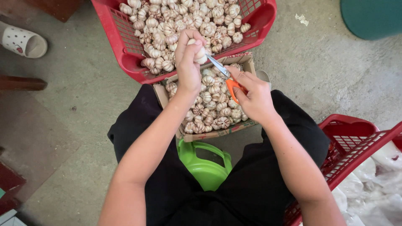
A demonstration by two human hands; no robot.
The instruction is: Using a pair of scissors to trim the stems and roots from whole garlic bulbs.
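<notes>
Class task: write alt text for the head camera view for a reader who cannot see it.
A seated person's left hand holds a white garlic bulb while the right hand points orange-handled scissors at it, above a cardboard box of garlic and a red plastic basket of garlic.

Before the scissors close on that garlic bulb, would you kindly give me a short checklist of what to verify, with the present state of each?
1. Left hand grips the garlic bulb firmly: ok.
2. Right hand holds the orange-handled scissors: ok.
3. Blade tips reach the bulb: ok, they point at its underside.
4. Left fingertips out of the blades' path: cannot tell, they sit close to the tips.
5. Cardboard box of bulbs lies under the hands to catch trimmings: ok.
6. Red basket within reach: ok, just beyond the box.
</notes>
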